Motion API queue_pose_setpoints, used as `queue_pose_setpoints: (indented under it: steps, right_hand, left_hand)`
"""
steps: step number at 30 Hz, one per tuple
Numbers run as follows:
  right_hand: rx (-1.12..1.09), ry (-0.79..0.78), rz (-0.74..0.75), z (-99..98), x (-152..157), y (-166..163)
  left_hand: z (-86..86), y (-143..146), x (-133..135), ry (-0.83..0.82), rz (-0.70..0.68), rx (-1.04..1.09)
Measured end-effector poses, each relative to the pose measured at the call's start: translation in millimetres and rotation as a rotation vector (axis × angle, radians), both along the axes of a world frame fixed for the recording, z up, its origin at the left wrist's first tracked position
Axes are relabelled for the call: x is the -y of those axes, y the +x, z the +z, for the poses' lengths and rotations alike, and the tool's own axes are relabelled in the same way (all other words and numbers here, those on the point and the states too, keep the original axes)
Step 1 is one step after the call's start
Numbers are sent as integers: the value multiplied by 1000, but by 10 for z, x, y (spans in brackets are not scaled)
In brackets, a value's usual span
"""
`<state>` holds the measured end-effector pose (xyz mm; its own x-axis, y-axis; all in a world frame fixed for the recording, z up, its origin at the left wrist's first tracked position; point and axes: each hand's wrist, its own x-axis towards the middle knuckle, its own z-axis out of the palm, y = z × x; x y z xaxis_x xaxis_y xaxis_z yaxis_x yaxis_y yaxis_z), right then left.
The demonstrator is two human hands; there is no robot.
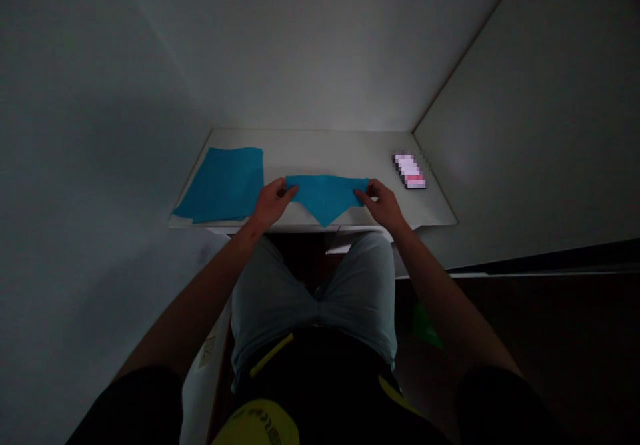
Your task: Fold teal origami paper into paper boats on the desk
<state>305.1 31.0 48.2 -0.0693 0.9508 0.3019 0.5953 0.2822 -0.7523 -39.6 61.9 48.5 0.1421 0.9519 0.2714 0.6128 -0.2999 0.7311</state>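
A folded sheet of blue paper (325, 195) is stretched between my two hands over the front of the white table. Its upper edge runs nearly straight, and a pointed flap hangs down in the middle toward me. My left hand (274, 200) pinches its left end between thumb and fingers. At the other end, my right hand (381, 202) grips the paper the same way. Left of my left hand lies a stack of blue paper sheets (227, 182), slightly fanned out.
On the right of the white table (330, 148) lies a phone (410, 170) with a lit, blurred screen. Walls border the table at the back and sides. My legs (315, 298) are below its front edge. A green thing (425, 325) shows dimly at lower right.
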Motion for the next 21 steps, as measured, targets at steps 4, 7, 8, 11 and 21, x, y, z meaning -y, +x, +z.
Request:
queue_pose_setpoints:
  steps: [4, 7, 8, 11, 21]
  right_hand:
    - [19, -63, -23, -182, -317, -30]
    - [173, -64, -94, -425, -389, -65]
    - [221, -34, -140, -485, -381, -80]
    - [330, 85, -251, -558, -299, -144]
    - [504, 109, 210, -535, -16, -325]
  left_hand:
    - [7, 133, -180, -107, 60, -148]
    - [-123, 184, -142, -132, 83, -332]
    - [-165, 193, -112, -100, 103, -380]
    - [-232, 245, 4, 46, 165, -455]
    - [-284, 872, 469, 99, -152, -597]
